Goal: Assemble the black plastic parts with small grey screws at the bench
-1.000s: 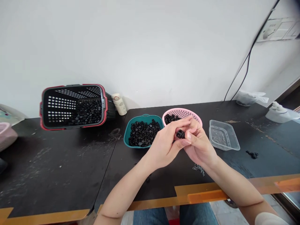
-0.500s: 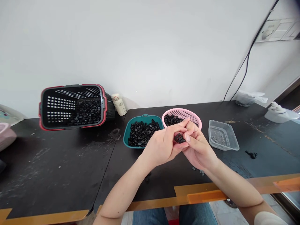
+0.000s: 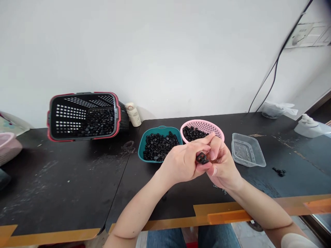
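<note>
The left hand (image 3: 183,162) and right hand (image 3: 222,164) met above the counter (image 3: 64,179), their grips nearly closed on one black plastic part (image 3: 201,158). The left grip pinched it between thumb and fingers, while the right grip's curled fingers (image 3: 213,153) pressed against its other side, apparently holding it steady between both hands. Its holed face stayed visible between them.

Just beyond the grip sat two open containers, probably placed there to keep the parts within easy reach: a teal tray (image 3: 141,146) to the left and a pink perforated basket (image 3: 216,129) to the right, each holding black pieces (image 3: 160,146) too numerous to count. One clear plastic tray (image 3: 258,156) of small metal pieces lay right of the grip. Farther left, one black-and-red basket (image 3: 103,93) lay on its side, with more black pieces (image 3: 99,122) inside. One small black cluster (image 3: 278,172) lay well right.
</note>
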A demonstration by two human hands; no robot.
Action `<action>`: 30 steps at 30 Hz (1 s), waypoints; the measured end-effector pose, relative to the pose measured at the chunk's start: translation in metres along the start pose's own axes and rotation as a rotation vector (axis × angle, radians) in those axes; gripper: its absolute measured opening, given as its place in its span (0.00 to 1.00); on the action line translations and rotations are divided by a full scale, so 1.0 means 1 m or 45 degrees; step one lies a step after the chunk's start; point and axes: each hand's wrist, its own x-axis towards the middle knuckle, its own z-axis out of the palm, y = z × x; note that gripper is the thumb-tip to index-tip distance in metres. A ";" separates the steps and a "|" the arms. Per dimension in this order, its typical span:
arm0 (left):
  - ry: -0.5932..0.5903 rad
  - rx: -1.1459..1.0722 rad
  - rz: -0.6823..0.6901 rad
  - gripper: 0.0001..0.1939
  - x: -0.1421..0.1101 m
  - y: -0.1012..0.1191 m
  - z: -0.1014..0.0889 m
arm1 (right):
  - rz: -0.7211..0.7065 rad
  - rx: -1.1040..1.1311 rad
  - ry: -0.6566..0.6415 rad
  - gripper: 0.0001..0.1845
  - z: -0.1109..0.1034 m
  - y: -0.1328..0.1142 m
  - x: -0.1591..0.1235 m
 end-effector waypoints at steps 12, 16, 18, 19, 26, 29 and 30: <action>0.032 0.016 -0.089 0.16 -0.001 -0.002 0.004 | -0.004 0.007 0.115 0.20 0.006 0.000 0.003; 0.036 -0.037 -0.119 0.16 -0.002 -0.003 0.003 | 0.032 0.032 0.134 0.15 0.005 -0.002 0.004; 0.061 -0.048 -0.089 0.16 -0.002 -0.003 0.004 | 0.065 0.080 0.124 0.12 0.004 -0.003 0.006; 0.078 -0.055 -0.078 0.16 -0.002 -0.003 0.005 | 0.087 0.109 0.116 0.11 0.003 -0.003 0.006; 0.163 -0.096 -0.087 0.17 -0.002 -0.002 0.009 | 0.295 0.274 0.066 0.09 0.001 -0.004 0.007; 0.107 -0.072 -0.172 0.16 -0.001 -0.001 0.005 | 0.354 0.328 0.067 0.09 -0.001 -0.003 0.008; 0.063 -0.054 -0.199 0.17 0.000 -0.002 0.003 | 0.366 0.335 0.068 0.09 -0.002 -0.003 0.008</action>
